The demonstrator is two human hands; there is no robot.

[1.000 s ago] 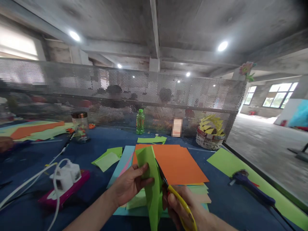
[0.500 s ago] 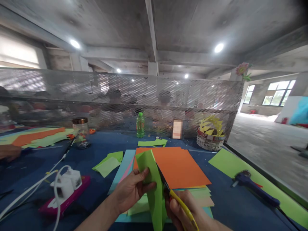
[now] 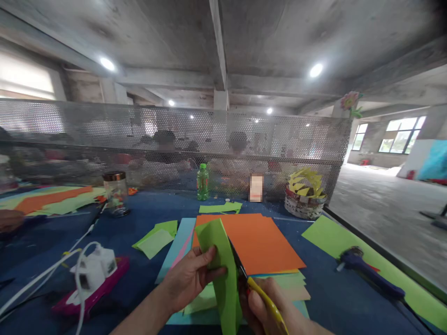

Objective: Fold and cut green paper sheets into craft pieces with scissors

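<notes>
My left hand (image 3: 190, 278) pinches a folded strip of green paper (image 3: 223, 274) between thumb and fingers, holding it upright over the paper stack. In my right hand (image 3: 267, 302) is a pair of scissors (image 3: 263, 295) with yellow handles and dark blades. The blades lie along the right edge of the green paper; I cannot tell how far they are apart. Beneath both hands lies a stack of coloured sheets, with an orange sheet (image 3: 265, 242) on top and light blue, pink and pale green edges showing.
Right of the stack, a blue glue gun (image 3: 370, 274) rests on a long green sheet (image 3: 415, 293). Behind stand a woven basket (image 3: 303, 204), a green bottle (image 3: 202, 184) and a lidded jar (image 3: 116, 195). A purple power strip (image 3: 94, 291) with white cables is at left, near another person's hand (image 3: 10, 220).
The view has shifted very slightly. My hands, the green paper and the scissors keep almost the same position.
</notes>
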